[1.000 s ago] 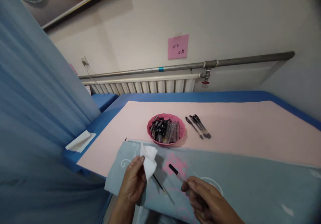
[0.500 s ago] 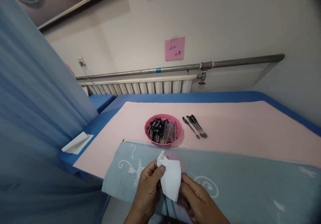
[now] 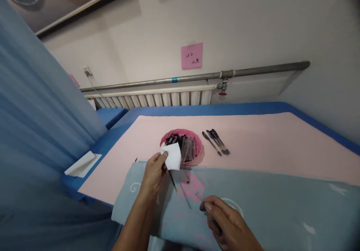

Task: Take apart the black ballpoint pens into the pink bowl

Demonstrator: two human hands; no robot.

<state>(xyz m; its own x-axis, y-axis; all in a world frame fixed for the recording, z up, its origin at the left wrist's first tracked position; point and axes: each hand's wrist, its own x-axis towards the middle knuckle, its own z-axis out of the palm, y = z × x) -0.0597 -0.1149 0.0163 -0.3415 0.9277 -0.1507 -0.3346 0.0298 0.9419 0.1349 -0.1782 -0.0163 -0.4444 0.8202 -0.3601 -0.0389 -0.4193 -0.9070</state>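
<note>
My left hand (image 3: 153, 173) pinches a folded white tissue (image 3: 172, 156) and a thin black pen refill (image 3: 172, 180), which hangs down from the tissue with its tip over the grey-blue towel (image 3: 267, 202). The hand is just in front of the pink bowl (image 3: 198, 155) of pen parts. My right hand (image 3: 223, 221) rests low on the towel, its fingers closed on a faint clear pen barrel (image 3: 198, 195) that points up and to the left. A small black piece (image 3: 188, 182) lies on the towel between the hands.
Several assembled black pens (image 3: 216, 142) lie on the pink sheet (image 3: 275, 142) to the right of the bowl. A blue curtain (image 3: 36, 131) hangs close on the left, with a white folded paper (image 3: 81, 164) at its foot. A radiator (image 3: 157, 99) and a pipe run along the wall.
The hands had come together around the tissue and have now parted. My left hand carried the tissue and refill up toward the bowl, while my right hand stayed low on the towel.
</note>
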